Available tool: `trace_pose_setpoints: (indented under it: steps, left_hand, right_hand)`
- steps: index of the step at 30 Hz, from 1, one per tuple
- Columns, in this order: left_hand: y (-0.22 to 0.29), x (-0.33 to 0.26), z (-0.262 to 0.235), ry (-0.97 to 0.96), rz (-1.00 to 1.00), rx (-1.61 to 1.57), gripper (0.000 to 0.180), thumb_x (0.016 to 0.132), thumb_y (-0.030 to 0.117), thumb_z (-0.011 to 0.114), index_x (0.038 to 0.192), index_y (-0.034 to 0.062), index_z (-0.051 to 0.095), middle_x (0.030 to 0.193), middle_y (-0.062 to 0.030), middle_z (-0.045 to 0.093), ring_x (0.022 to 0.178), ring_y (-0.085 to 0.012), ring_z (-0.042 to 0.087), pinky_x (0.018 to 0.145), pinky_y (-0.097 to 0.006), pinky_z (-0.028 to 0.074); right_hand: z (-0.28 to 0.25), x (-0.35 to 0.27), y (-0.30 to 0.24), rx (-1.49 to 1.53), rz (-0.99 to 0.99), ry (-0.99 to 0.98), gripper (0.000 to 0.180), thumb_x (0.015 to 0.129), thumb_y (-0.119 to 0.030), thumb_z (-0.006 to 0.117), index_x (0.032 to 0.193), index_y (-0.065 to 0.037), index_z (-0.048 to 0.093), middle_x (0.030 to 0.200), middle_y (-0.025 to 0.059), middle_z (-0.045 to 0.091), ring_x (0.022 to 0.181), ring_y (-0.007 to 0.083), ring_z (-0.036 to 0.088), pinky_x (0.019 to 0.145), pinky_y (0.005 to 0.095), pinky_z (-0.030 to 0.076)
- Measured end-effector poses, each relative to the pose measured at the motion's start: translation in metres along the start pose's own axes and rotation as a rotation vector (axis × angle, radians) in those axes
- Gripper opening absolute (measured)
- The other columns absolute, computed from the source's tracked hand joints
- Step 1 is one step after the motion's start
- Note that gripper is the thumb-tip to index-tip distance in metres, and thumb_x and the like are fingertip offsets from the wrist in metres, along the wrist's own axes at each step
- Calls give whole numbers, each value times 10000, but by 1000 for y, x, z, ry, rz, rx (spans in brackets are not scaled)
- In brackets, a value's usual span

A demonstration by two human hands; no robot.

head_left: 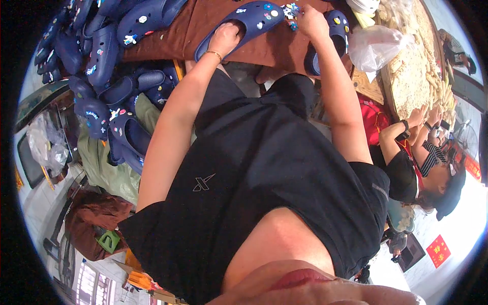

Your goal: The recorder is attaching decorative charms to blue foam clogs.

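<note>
A navy blue clog (254, 18) with small coloured charms lies on a brown cloth (284, 48) at the top of the view. My left hand (224, 38) grips the clog at its heel opening, fingers tucked inside. At the toe end, my right hand (311, 20) pinches a small charm (292, 10). A second navy clog (336, 30) sits just right of my right hand. My own black shirt fills the middle of the view and hides the surface below my arms.
A heap of navy clogs with charms (101, 56) lies at the left over a green sack (101, 162). A clear plastic bag (373, 46) and a wide tray of pale pieces (417, 66) sit at the right, where other people (422, 157) work.
</note>
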State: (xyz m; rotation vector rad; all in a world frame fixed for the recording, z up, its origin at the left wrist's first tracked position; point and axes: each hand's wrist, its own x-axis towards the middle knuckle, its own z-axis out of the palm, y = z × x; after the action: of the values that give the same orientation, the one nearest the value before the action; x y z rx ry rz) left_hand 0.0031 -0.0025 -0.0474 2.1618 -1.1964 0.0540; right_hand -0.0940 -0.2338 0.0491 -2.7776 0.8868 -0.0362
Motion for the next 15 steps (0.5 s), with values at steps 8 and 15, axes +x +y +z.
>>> trace_pose_setpoints:
  steps: [8,15]
  left_hand:
    - [-8,-3,4,7,18,31,118,703,99,545,682,-8,590,778,-187,584,781,-362,554,740,-439,451]
    - [-5,-1,4,-22,13,22,112,688,96,588,679,-12,560,773,-185,560,785,-363,540,739,-436,447]
  right_hand:
    - [19,59,-62,287,-174,-205,324,684,-301,681,828,-11,662,810,188,648,792,302,641,710,380,501]
    - [45,100,-70,-77,-195,-464,313,637,-273,714,848,-44,685,823,167,657,809,295,645,713,377,509]
